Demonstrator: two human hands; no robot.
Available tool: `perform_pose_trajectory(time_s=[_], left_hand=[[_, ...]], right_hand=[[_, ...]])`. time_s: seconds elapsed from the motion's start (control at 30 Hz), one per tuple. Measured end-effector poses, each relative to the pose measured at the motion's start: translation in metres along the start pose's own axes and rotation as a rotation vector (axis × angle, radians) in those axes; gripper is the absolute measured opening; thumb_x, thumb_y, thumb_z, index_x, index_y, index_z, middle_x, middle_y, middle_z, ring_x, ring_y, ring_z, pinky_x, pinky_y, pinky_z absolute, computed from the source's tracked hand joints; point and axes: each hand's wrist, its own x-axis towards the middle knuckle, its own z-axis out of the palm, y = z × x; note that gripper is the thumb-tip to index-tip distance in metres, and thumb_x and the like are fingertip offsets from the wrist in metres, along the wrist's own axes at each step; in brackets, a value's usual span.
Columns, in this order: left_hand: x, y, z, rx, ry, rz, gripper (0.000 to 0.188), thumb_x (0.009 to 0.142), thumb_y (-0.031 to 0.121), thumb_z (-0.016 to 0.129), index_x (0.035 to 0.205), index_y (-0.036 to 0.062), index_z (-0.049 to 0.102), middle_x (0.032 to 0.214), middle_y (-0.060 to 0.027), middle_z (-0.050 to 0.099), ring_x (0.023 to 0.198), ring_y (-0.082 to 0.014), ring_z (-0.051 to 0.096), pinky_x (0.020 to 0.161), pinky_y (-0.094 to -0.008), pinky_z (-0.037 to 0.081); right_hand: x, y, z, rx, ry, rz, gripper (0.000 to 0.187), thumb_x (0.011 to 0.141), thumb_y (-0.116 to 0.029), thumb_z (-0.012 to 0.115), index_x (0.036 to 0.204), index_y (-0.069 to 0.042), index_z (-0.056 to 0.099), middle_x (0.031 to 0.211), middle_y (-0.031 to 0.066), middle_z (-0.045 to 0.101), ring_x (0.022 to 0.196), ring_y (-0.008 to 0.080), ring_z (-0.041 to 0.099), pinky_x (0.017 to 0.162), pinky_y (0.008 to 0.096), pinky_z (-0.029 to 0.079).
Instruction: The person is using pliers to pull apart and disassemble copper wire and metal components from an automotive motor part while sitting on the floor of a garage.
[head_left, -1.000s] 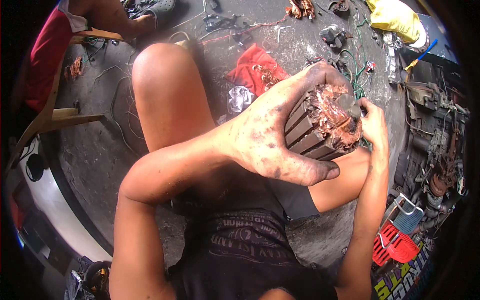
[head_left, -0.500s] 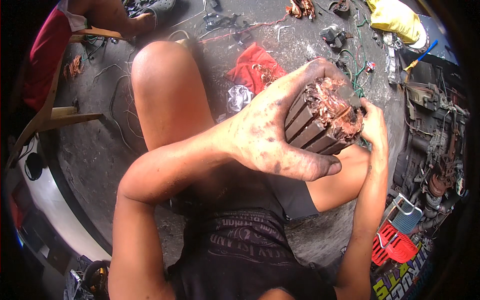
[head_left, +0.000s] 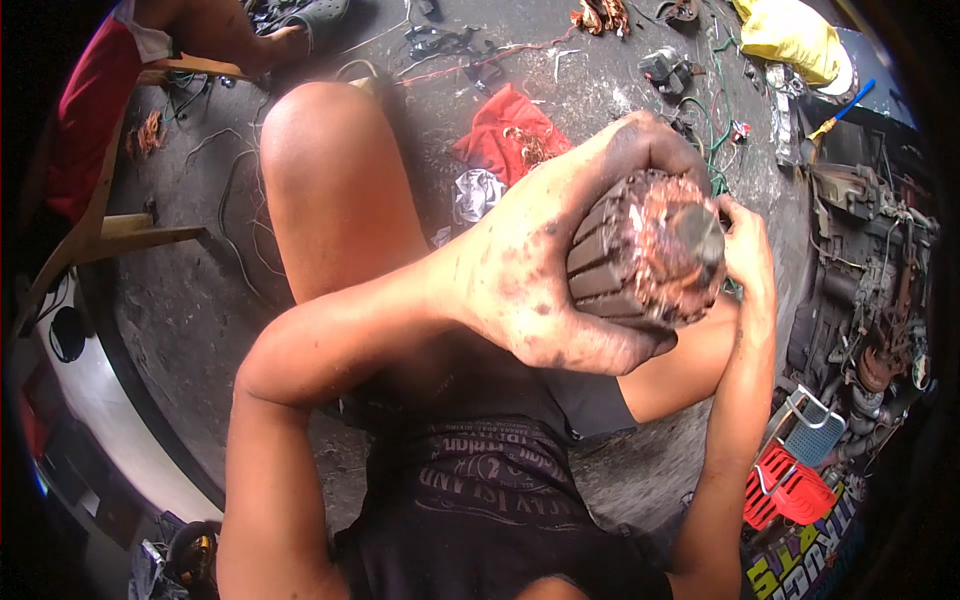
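A motor armature with a dark slotted core and torn copper windings is raised in front of me. My left hand wraps round its side, thumb below and fingers over the top. The palm and fingers are smudged black. Its frayed copper end and grey tip point toward the right and toward me, slightly blurred. Just behind the right side of the armature is my right hand, its fingers curled in; the armature hides most of them and whatever they grip.
On the floor lie a red cloth, crumpled white paper, copper wire scraps and a yellow sack. Engine parts and a red chair line the right. Another person's leg and a wooden stool are at left.
The armature has turned and tilted in my left hand, so its copper end and tip now face me more. The left thumb has shifted slightly; my right hand has hardly moved.
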Motion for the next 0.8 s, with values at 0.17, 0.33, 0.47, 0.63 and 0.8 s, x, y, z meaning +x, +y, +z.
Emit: perform_pose_trajectory(time_s=[0.17, 0.33, 0.47, 0.63, 0.8], left_hand=[[-0.001, -0.003, -0.002, -0.008, -0.061, 0.048, 0.076, 0.055, 0.028, 0.088, 0.116, -0.0017, 0.054, 0.109, -0.0145, 0.058, 0.101, -0.0254, 0.057, 0.092, -0.0378, 0.043], [0.000, -0.009, 0.003, -0.018, -0.059, 0.191, 0.077, 0.054, 0.032, 0.088, 0.115, -0.0023, 0.054, 0.108, -0.0159, 0.058, 0.102, -0.0268, 0.058, 0.091, -0.0381, 0.043], [0.003, -0.002, -0.004, 0.041, -0.128, 0.126, 0.076, 0.055, 0.029, 0.087, 0.115, -0.0030, 0.054, 0.107, -0.0158, 0.058, 0.101, -0.0273, 0.058, 0.091, -0.0385, 0.043], [-0.001, -0.002, 0.001, 0.003, -0.078, 0.103, 0.073, 0.056, 0.025, 0.087, 0.114, -0.0045, 0.053, 0.106, -0.0156, 0.058, 0.100, -0.0280, 0.058, 0.090, -0.0384, 0.044], [0.000, -0.003, 0.004, -0.004, -0.040, 0.112, 0.068, 0.052, 0.010, 0.077, 0.115, -0.0005, 0.053, 0.105, -0.0145, 0.058, 0.095, -0.0315, 0.063, 0.084, -0.0364, 0.050]], right_hand=[[-0.001, -0.004, 0.002, -0.034, 0.072, -0.056, 0.031, 0.067, -0.008, 0.064, 0.097, 0.000, 0.064, 0.074, 0.0174, 0.063, 0.062, 0.0250, 0.061, 0.065, 0.0373, 0.048], [0.001, 0.006, 0.003, 0.004, 0.022, -0.040, 0.030, 0.068, -0.007, 0.065, 0.096, 0.000, 0.063, 0.075, 0.0175, 0.064, 0.065, 0.0256, 0.061, 0.068, 0.0374, 0.049], [0.000, 0.003, 0.003, 0.002, 0.030, -0.057, 0.029, 0.068, -0.007, 0.065, 0.096, 0.000, 0.063, 0.075, 0.0172, 0.064, 0.065, 0.0257, 0.061, 0.068, 0.0374, 0.049], [0.002, 0.004, 0.003, 0.001, 0.013, -0.049, 0.031, 0.068, -0.007, 0.066, 0.098, 0.000, 0.063, 0.077, 0.0174, 0.065, 0.066, 0.0255, 0.062, 0.069, 0.0374, 0.049], [0.001, 0.005, 0.003, -0.004, 0.021, -0.056, 0.033, 0.068, -0.008, 0.066, 0.100, 0.000, 0.064, 0.078, 0.0175, 0.065, 0.067, 0.0253, 0.062, 0.069, 0.0376, 0.049]])
